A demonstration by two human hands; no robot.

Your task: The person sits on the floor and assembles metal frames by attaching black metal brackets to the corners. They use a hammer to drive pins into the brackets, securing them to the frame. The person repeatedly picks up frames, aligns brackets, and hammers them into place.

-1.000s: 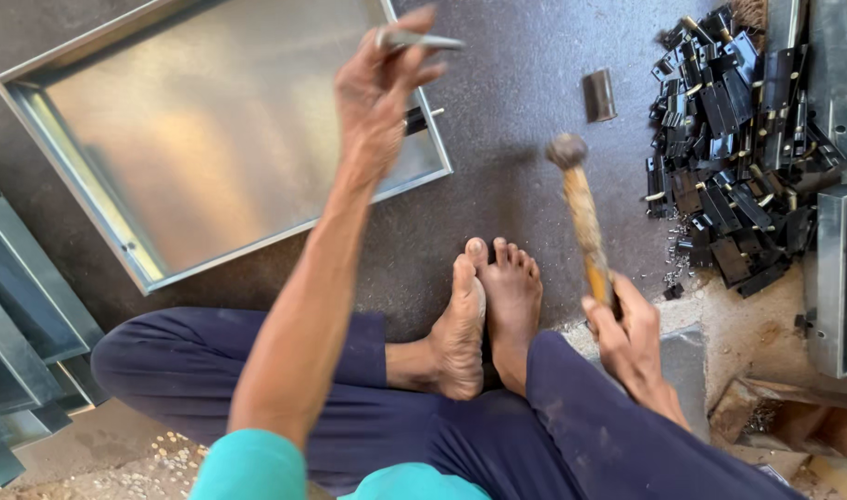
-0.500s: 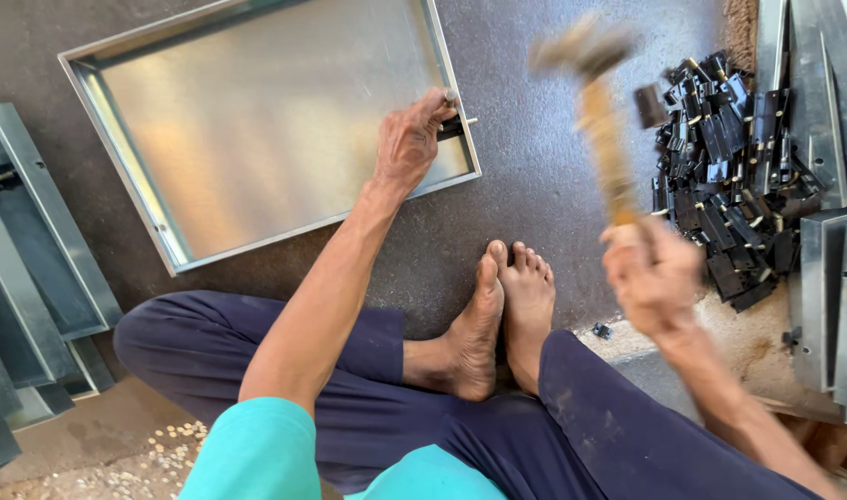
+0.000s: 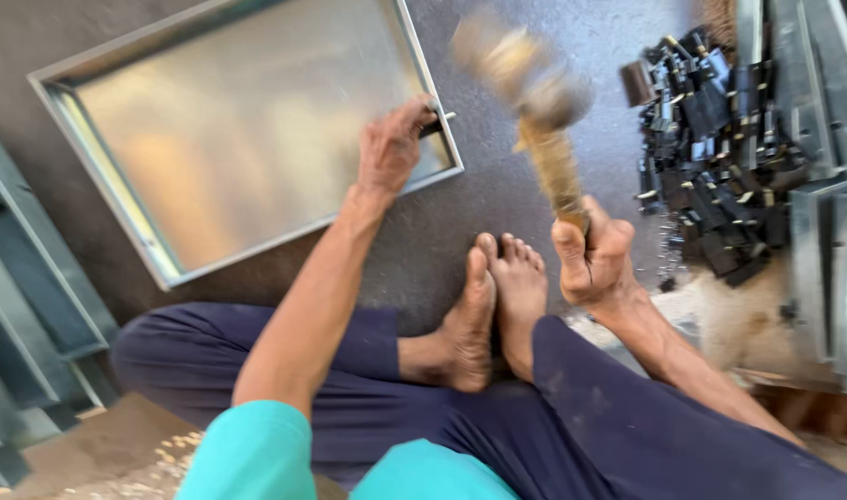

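Head view: the left hand [image 3: 389, 148] pinches a small metal pin [image 3: 439, 122] against the rim of a shallow sheet-metal tray [image 3: 118, 185], which holds nothing, on the floor. The right hand [image 3: 592, 255] grips a raised, blurred hammer [image 3: 535, 102]; a mistimed blow could strike the fingers [image 3: 414, 113].

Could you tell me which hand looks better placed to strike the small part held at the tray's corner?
Probably the right hand: it grips the hammer, raised and blurred above the floor. The left hand is occupied pinning the small dark part on the metal tray rim.
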